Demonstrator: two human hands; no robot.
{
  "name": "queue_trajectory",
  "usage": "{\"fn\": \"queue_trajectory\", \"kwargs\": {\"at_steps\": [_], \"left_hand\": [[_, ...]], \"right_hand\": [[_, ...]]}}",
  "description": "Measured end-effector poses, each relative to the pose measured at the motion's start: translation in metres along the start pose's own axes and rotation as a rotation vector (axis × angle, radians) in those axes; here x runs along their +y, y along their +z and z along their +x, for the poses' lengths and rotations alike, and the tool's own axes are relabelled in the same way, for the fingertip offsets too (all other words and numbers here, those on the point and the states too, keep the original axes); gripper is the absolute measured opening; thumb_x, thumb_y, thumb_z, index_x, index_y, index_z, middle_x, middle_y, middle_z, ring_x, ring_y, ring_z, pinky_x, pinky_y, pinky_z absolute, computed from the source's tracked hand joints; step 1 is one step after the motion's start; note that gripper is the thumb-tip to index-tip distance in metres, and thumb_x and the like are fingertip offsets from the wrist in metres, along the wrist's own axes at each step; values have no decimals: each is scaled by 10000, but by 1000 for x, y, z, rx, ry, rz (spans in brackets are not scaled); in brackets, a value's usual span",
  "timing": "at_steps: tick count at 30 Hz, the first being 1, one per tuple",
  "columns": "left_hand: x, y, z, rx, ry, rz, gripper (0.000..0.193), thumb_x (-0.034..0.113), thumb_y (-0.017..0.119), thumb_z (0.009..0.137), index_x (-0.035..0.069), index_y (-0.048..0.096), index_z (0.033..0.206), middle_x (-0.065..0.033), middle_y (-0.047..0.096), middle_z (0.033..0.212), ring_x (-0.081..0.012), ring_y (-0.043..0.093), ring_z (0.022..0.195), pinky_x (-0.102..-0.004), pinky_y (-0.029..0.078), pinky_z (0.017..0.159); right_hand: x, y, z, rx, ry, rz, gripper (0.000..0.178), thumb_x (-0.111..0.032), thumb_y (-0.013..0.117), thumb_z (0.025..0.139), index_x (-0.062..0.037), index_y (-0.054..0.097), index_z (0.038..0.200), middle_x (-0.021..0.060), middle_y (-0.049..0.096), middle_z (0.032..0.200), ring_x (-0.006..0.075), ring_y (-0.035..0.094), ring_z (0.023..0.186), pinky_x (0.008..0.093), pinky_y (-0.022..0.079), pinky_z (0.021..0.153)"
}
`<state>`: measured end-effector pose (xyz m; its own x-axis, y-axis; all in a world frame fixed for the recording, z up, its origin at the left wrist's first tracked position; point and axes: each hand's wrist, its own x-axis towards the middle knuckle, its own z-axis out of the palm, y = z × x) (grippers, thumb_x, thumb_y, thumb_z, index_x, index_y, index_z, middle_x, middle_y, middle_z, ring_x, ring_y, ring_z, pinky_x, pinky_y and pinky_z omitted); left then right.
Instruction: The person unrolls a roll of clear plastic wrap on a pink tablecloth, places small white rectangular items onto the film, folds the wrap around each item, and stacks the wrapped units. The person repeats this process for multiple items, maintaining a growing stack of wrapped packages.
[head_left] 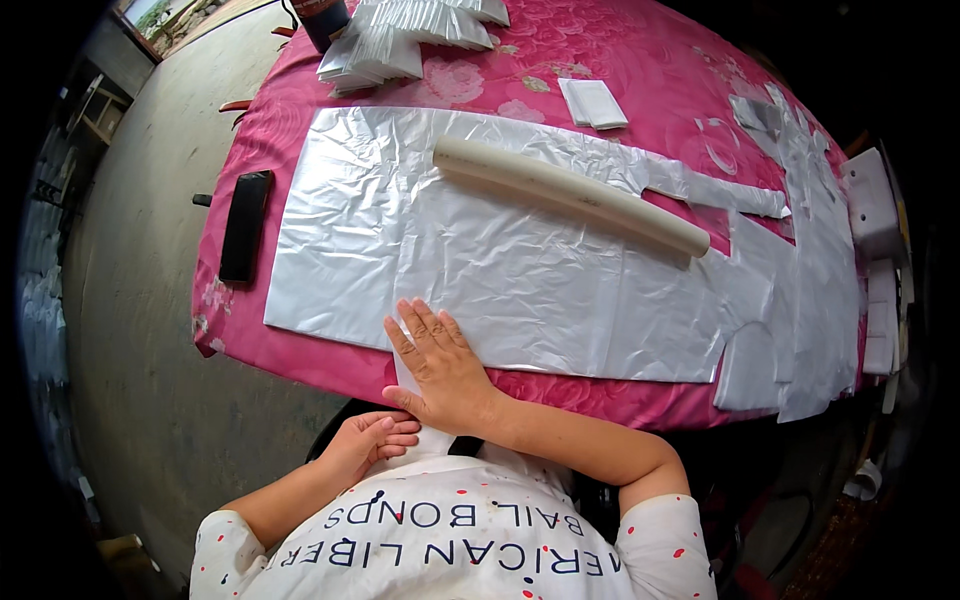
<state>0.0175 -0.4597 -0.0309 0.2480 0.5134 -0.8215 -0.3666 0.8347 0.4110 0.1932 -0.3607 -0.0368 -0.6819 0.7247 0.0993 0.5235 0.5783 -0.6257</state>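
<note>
A wide silvery-white plastic film sheet (pixel 520 280) lies slightly creased on the table. My right hand (pixel 437 368) rests flat on its near edge, palm down, fingers stretched out. A narrow white strip (pixel 404 374) shows beneath that hand, hanging over the table edge. My left hand (pixel 370 445) is just off the table, close to my lap and below my right thumb. Its fingers are curled and pressed together; whatever they hold, if anything, is hidden. Across the sheet lies a long off-white tube (pixel 570 193), slanting down to the right, touched by neither hand.
A pink flowered cloth (pixel 640 50) covers the table. A black phone (pixel 246 227) lies at its left edge. Folded white packets (pixel 410 40) are heaped at the back, with a small stack (pixel 593 104) nearer. Plastic offcuts (pixel 815 250) spread at the right, beside white foam boxes (pixel 872 205).
</note>
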Motion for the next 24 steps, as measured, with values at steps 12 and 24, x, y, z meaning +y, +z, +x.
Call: {"fn": "queue_trajectory", "kwargs": {"at_steps": [12, 24], "left_hand": [[53, 26, -14, 103, 1287, 1489, 153, 55, 681, 671, 58, 643, 819, -56, 664, 808, -204, 629, 637, -277, 526, 583], [124, 108, 14, 63, 1694, 1350, 666, 166, 735, 661, 16, 438, 1238, -170, 482, 1273, -301, 568, 1036, -347, 501, 800]], "right_hand": [[-21, -38, 3, 138, -501, -469, 111, -104, 582, 733, -125, 544, 632, 73, 544, 1204, 230, 302, 1324, 546, -45, 1086], [181, -193, 73, 676, 507, 491, 142, -133, 626, 811, -39, 649, 914, 56, 655, 810, 135, 585, 725, 282, 449, 707]]}}
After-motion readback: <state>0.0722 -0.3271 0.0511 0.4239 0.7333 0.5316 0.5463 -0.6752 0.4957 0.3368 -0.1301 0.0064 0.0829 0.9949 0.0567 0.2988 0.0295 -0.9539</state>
